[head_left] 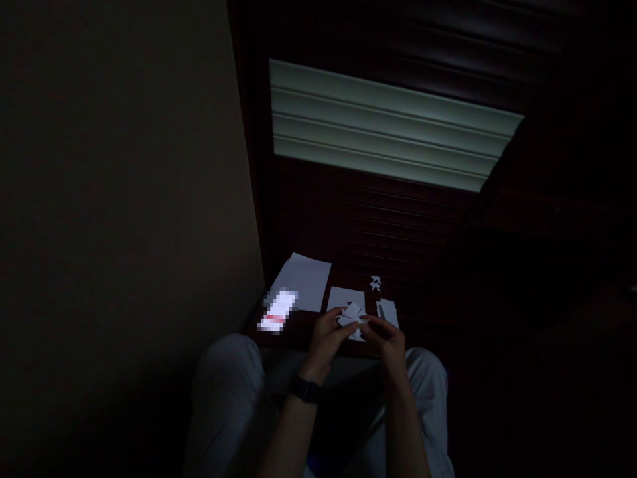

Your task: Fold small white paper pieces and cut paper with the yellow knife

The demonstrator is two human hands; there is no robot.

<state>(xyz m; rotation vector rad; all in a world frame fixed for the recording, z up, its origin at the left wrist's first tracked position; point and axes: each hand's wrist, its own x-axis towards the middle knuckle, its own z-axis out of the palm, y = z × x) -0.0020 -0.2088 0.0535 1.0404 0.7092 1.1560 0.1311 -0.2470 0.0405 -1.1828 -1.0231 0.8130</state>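
Between my two hands is a small folded white paper (352, 311), with pointed flaps showing. My left hand (327, 334) pinches its left side, thumb on the near edge. From the right, my right hand (385, 337) has its thumb and fingers closed on the paper's other edge. Just beyond the hands lies a white sheet (343, 295), partly covered by them. Several small cut or folded paper pieces (375, 283) rest farther back. To the right, a folded white paper (389, 311) stands near my right hand. Fine creases are too dark to make out.
A stack of white paper (306, 279) lies at the back left of the dark table (303, 340). Over its near corner is a bright, blurred-out phone-like screen (279, 311). A wall (149, 166) borders the left, and a slatted dark panel (358, 212) rises behind.
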